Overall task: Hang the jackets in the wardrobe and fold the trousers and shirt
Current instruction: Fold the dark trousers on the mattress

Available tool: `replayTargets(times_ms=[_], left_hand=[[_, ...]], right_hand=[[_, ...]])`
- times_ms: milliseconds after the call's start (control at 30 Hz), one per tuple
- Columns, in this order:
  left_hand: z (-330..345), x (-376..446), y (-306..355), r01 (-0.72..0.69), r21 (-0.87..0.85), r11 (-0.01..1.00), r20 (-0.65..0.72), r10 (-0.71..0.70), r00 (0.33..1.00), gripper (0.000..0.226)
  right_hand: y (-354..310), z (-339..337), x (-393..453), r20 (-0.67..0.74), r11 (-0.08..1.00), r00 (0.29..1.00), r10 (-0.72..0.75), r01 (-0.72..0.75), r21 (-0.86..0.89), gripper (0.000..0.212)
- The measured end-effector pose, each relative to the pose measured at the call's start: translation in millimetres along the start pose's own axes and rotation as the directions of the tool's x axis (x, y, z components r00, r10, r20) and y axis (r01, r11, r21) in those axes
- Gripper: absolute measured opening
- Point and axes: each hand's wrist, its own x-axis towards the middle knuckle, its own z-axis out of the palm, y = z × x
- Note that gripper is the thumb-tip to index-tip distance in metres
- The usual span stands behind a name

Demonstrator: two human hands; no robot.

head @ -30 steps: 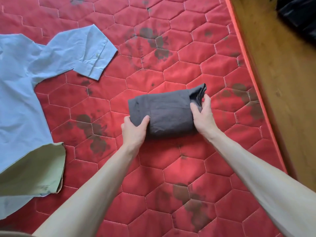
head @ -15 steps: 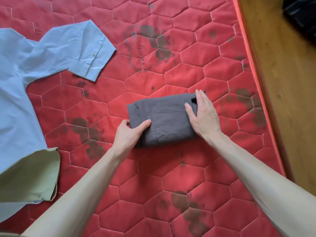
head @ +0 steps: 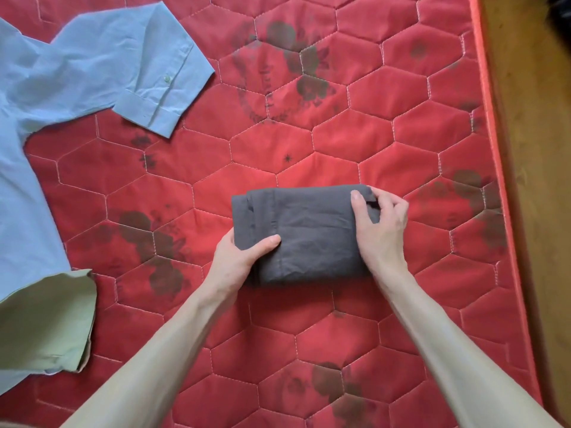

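Note:
Dark grey trousers (head: 309, 230), folded into a compact rectangle, lie on the red quilted mattress (head: 309, 134). My left hand (head: 238, 261) grips the bundle's near left corner, thumb on top. My right hand (head: 378, 227) holds the right end, fingers pinching the far right corner of the fabric. A light blue shirt (head: 77, 75) is spread flat at the left, one cuffed sleeve reaching toward the middle.
A pale green garment (head: 43, 322) lies over the shirt's lower hem at the left edge. The mattress's orange border (head: 494, 168) runs down the right side, with wooden floor (head: 537, 180) beyond it and something dark at the top right corner.
My right hand pressed the raised right end of the trousers down flat, then curled its fingers onto the far right corner. My left hand stayed on the near left corner.

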Motion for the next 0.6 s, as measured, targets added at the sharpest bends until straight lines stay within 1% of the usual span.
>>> replayTargets(times_ms=[33, 67, 167, 267, 300, 333, 400, 433, 500, 600], left_hand=[[-1, 1, -2, -0.005, -0.006, 1.000, 0.009, 0.005, 1.000, 0.042], [-2, 1, -3, -0.010, -0.016, 1.000, 0.016, 0.010, 1.000, 0.046], [-4, -1, -5, -0.011, -0.064, 0.998, 0.025, 0.012, 1.000, 0.060], [-7, -14, 3, 0.000, -0.085, 0.996, 0.033, 0.003, 0.999, 0.074], [-8, -22, 7, 0.002, -0.088, 0.996, 0.040, 0.001, 0.999, 0.075], [-10, -32, 12, 0.009, -0.095, 0.995, 0.050, -0.004, 0.999, 0.074], [-14, -59, 27, 0.026, -0.122, 0.992, 0.067, -0.018, 0.998, 0.072], [-16, -75, 38, 0.026, -0.131, 0.991, 0.074, -0.017, 0.997, 0.072], [-22, -113, 64, 0.005, -0.134, 0.991, 0.097, 0.009, 0.995, 0.074], [-29, -173, 102, -0.012, -0.164, 0.986, 0.134, 0.035, 0.990, 0.064]], right_hand=[[0, 4, -6, -0.030, 0.996, 0.999, -0.036, 0.033, -0.080, 0.038], [-4, 7, -11, -0.048, 0.995, 0.998, -0.047, 0.042, -0.089, 0.042], [-17, 7, -20, -0.047, 1.000, 0.999, -0.016, 0.016, 0.010, 0.041], [-30, -1, -24, -0.072, 0.999, 0.997, -0.027, 0.030, 0.038, 0.030], [-37, -6, -26, -0.069, 0.998, 0.997, -0.040, 0.044, 0.047, 0.031], [-46, -12, -31, -0.056, 0.996, 0.997, -0.053, 0.057, 0.071, 0.038], [-68, -30, -41, -0.007, 0.989, 0.998, -0.068, 0.068, 0.131, 0.052], [-83, -41, -48, 0.038, 0.983, 0.998, -0.056, 0.048, 0.177, 0.055], [-112, -65, -64, 0.147, 0.966, 0.989, 0.000, -0.038, 0.257, 0.055], [-156, -108, -96, 0.318, 0.931, 0.944, 0.087, -0.191, 0.311, 0.049]])
